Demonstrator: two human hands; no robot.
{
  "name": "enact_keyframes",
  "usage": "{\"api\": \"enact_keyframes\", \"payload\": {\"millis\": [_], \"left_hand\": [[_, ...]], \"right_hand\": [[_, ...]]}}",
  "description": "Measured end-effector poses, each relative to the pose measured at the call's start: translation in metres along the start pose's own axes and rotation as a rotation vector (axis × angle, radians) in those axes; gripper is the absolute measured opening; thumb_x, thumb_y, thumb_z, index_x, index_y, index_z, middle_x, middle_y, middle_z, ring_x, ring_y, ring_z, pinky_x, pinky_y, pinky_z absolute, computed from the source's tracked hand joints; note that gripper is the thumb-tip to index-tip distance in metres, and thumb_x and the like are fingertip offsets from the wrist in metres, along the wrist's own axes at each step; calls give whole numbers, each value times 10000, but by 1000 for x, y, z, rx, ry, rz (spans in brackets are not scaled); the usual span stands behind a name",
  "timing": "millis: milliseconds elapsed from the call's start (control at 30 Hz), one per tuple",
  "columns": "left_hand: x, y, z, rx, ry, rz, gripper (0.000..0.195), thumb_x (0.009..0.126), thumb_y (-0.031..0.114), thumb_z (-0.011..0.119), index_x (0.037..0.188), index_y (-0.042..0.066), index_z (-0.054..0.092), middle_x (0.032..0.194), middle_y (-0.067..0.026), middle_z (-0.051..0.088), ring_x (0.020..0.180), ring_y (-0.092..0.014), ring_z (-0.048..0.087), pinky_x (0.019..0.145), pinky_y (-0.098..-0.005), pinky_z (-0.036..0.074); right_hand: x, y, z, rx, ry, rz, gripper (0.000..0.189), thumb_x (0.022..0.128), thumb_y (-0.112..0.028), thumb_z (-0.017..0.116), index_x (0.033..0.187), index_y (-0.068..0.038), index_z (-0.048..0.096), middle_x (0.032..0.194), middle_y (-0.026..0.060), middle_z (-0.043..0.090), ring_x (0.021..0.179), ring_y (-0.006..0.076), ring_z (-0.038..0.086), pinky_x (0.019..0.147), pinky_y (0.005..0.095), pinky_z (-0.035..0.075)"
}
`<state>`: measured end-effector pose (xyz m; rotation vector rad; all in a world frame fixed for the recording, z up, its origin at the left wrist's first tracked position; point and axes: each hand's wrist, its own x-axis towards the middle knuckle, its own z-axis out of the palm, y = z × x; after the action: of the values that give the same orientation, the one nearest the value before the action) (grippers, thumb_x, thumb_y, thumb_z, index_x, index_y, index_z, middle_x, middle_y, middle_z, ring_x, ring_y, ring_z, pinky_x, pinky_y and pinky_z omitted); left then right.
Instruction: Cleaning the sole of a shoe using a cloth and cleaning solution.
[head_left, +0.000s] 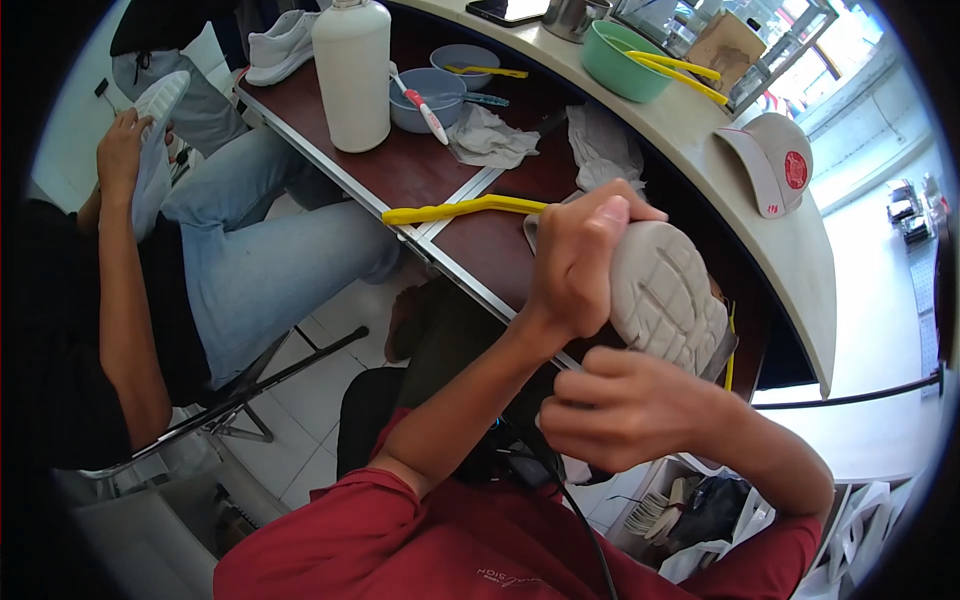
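My left hand (581, 262) grips a shoe with a beige, grooved sole (664, 292) turned up towards me. A yellow plastic handle (465, 210) reaches leftward from behind that hand; whether the hand holds it or it lies on the table, I cannot tell. My right hand (619, 409) is curled just below the sole, with its palm side hidden, so anything in its fingers is not clear. Beneath them is a dark red folding table (480, 247) with a metal edge.
A white bottle (351, 82), grey bowls (426, 101), a red-and-white toothbrush (427, 112) and crumpled cloth (491, 139) are on the table. The curved counter (795, 285) carries a green basin (622, 64) and a cap (772, 161). A co-worker's hand (124, 150) holds a white shoe (154, 165) at left.
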<state>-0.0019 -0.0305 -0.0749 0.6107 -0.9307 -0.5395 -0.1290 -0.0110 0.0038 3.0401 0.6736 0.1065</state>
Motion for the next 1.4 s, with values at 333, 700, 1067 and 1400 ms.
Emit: {"api": "enact_keyframes", "payload": {"millis": [333, 700, 1067, 1400], "left_hand": [[-1, -18, -44, -266, -177, -264, 573, 959, 436, 354, 981, -76, 613, 975, -304, 720, 888, -315, 731, 874, -415, 579], [0, -4, -34, -309, -195, -257, 572, 931, 425, 376, 982, -85, 630, 988, -262, 734, 902, -281, 731, 865, -379, 574], [-11, 11, -33, -299, -143, -261, 581, 928, 425, 396, 1000, -103, 627, 992, -286, 726, 906, -299, 732, 864, -387, 574], [-45, 29, -32, -118, 70, -129, 586, 946, 381, 349, 1006, -118, 650, 933, -265, 738, 846, -300, 740, 795, -368, 584]], "right_hand": [[-73, -61, 24, 174, 444, 636, 93, 887, -157, 687, 933, -148, 607, 1040, 34, 698, 813, 176, 604, 636, 328, 364], [-180, -101, 104, 395, 1535, 1240, 524, 1035, -579, 471, 864, -95, 576, 813, 21, 396, 740, 135, 409, 680, 289, 344], [-183, -107, 135, 281, 1530, 1609, 364, 1009, -388, 651, 1120, -42, 673, 973, 49, 656, 918, 112, 590, 857, 264, 447], [-45, -14, -11, 359, 712, 965, 252, 797, -63, 788, 1049, -75, 797, 838, 72, 582, 712, 156, 578, 606, 275, 434]]}}
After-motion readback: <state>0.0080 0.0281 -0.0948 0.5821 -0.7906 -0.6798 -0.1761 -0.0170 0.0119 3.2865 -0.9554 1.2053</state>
